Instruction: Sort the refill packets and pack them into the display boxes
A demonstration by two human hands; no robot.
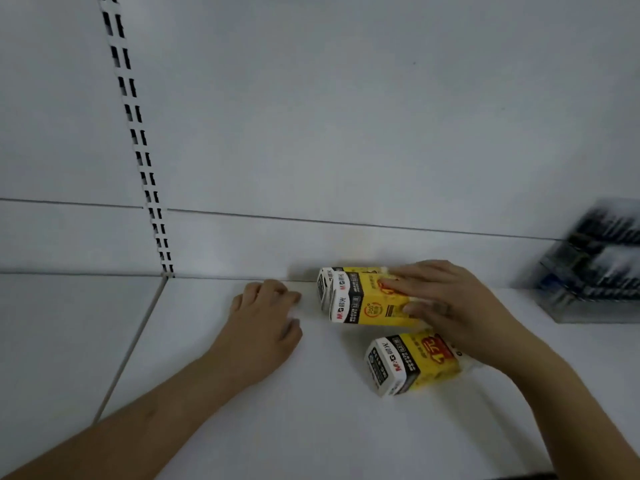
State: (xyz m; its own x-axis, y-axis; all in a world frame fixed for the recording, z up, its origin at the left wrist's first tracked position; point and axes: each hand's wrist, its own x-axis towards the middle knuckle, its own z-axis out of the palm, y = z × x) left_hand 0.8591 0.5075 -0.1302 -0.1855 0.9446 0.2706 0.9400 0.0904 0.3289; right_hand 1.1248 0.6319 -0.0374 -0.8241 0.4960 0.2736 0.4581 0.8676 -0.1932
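Observation:
Three yellow, white and black display boxes lie on a white shelf (pixel 277 410). The rear box (pixel 325 287) sits against the back wall, mostly hidden by the middle box (pixel 367 304). My right hand (pixel 450 306) holds the middle box, fingers laid across its top and thumb on its near face. The third box (pixel 408 365) lies closer to me, partly under my right wrist. My left hand (pixel 266 320) rests on the shelf to the left of the boxes, fingers loosely curled, holding nothing. No loose refill packets can be seen.
A clear container (pixel 595 268) of dark pens or refills stands blurred at the right edge of the shelf. A slotted upright (pixel 138 143) runs down the back wall at the left. A seam (pixel 138 337) divides the shelf boards.

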